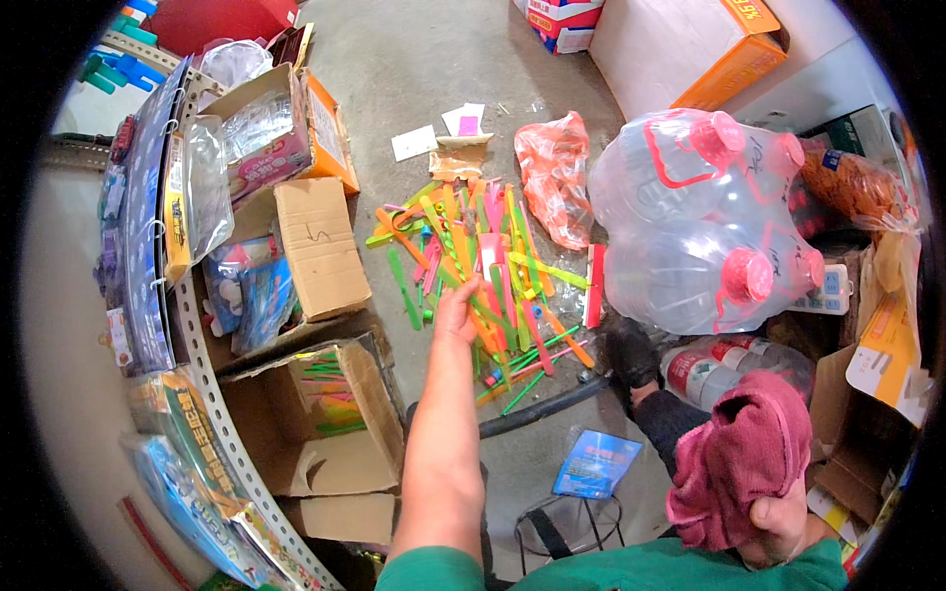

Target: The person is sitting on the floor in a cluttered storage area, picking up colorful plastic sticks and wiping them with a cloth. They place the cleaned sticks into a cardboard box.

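Note:
On the floor ahead lies a loose pile of plastic propeller toys point(402, 286), with blades and thin sticks in green, orange, yellow and pink. My left hand point(456, 310) reaches into its near side, fingers closed among the pieces. Whatever it grips is too mixed with the pile to make out. A pink-and-white piece point(490, 251) lies just beyond the fingertips. At the lower right my right hand point(778, 522) is closed round a bunched maroon towel point(744, 453), which hides most of its fingers.
Large clear jugs point(660, 236) with pink caps stand on the right, smaller bottles point(700, 372) near my foot. A crumpled orange plastic bag point(554, 177) lies beyond the pile. Cardboard boxes point(320, 246) and a metal shelf edge point(212, 404) line the left. A blue packet point(597, 463) lies nearer.

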A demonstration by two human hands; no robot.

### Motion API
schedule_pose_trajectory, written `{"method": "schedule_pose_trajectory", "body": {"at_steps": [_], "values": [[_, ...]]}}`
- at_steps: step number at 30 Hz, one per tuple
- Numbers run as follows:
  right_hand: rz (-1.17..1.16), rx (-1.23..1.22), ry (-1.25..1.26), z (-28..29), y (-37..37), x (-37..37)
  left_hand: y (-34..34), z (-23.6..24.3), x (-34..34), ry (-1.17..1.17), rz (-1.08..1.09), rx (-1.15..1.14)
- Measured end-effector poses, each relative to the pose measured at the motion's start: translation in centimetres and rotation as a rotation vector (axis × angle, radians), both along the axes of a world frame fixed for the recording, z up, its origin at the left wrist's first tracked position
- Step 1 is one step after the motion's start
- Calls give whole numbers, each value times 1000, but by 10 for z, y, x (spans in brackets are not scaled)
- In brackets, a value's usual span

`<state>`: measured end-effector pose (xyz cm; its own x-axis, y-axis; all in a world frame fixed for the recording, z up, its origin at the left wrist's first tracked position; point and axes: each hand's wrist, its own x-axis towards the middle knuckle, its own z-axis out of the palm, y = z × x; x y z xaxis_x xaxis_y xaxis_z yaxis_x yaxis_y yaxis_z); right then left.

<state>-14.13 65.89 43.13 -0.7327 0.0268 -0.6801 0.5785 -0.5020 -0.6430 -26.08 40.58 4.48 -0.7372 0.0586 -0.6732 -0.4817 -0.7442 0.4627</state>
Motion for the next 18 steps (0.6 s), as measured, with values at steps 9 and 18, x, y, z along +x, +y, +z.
{"method": "schedule_pose_trajectory", "body": {"at_steps": [9,18], "values": [[20,-169,153,-2,-6,6,4,215,-31,510,62,138],[51,-378,305,-11,-32,25,56,369,60,621,116,159]]}}
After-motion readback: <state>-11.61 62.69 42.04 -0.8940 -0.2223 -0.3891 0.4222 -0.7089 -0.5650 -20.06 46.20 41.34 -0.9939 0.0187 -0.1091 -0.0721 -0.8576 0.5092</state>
